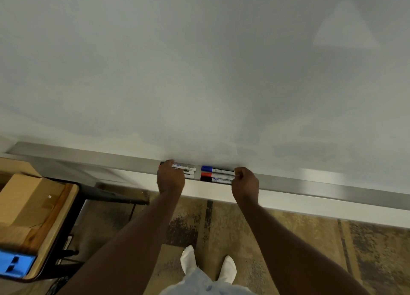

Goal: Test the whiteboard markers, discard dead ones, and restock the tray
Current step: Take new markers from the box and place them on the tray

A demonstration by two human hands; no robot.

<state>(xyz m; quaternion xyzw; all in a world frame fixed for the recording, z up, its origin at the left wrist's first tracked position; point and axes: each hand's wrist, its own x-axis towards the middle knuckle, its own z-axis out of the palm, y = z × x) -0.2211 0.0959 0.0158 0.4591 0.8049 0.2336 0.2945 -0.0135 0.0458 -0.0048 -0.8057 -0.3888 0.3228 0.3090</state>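
Observation:
A metal marker tray (310,184) runs along the bottom of the whiteboard (199,61). Two groups of markers lie in it. The left group (188,171) shows white barrels, and my left hand (170,177) lies over its left ends with fingers curled onto them. The right group holds a blue-capped marker (216,168), a red-capped marker (214,174) and a black-capped marker (216,179). My right hand (245,181) is curled at their right ends and touches them.
A wooden table (55,223) with cardboard boxes (24,201) and a blue object (15,264) stands at the left. Patterned carpet (288,239) lies below, with my white-socked feet (208,266) on it. The whiteboard surface shows faint smudges.

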